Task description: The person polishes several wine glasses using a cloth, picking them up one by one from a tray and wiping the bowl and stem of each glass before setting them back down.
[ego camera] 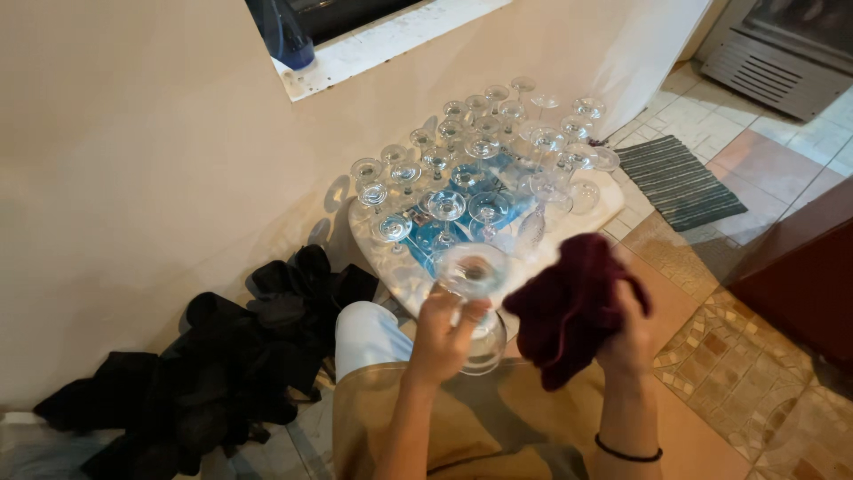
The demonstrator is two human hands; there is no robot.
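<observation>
Nearest the camera, two bare forearms rise from a tan apron, the right wrist wearing a thin black band. Left hand (442,333) has its grip closed around the stem of a clear stemmed glass (475,298), fingers wrapped and thumb over. That glass lies tilted, its long axis running from the bowl low by the lap up to the round foot, which faces the camera just above the fingers. Right hand (626,333) is closed on a bunched dark red cloth (569,307), held just beside the glass. Left of the lap lies one heap of black cloths (222,364) on the floor. Beyond the hands a pale tray (613,200) carries roughly two dozen upturned stemmed glasses (484,164). Farther right lies one striped mat (680,182).
</observation>
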